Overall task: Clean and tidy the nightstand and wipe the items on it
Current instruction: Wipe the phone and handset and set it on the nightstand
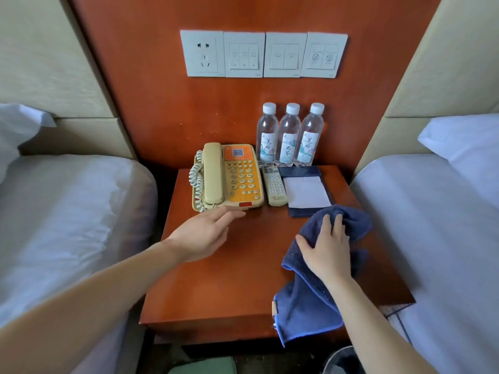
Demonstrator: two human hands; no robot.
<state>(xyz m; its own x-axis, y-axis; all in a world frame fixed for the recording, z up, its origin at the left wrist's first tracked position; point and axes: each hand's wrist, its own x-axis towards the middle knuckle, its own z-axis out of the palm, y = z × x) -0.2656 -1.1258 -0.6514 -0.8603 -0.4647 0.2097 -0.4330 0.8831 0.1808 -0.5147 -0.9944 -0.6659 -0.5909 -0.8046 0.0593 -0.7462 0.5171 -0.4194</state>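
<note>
While the right hand (328, 248) is pressing flat, fingers spread, on the blue cloth (321, 279) draped over the desk (216, 279) edge, the left hand (205, 233) (open, empty) is hovering just before the telephone (229, 176).

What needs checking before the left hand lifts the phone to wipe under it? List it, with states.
1. Left hand free to grasp: ok, open, fingertips at the front edge of the phone.
2. Handset seated in its cradle: ok.
3. Coiled cord clear of snags: cannot tell, it bunches at the phone's left side.
4. Cloth ready: ok, the right hand presses it flat on the nightstand.
5. Remote clear of the phone: ok, beside it with a narrow gap.
6. Bottles standing clear: ok, upright behind the remote.
</note>
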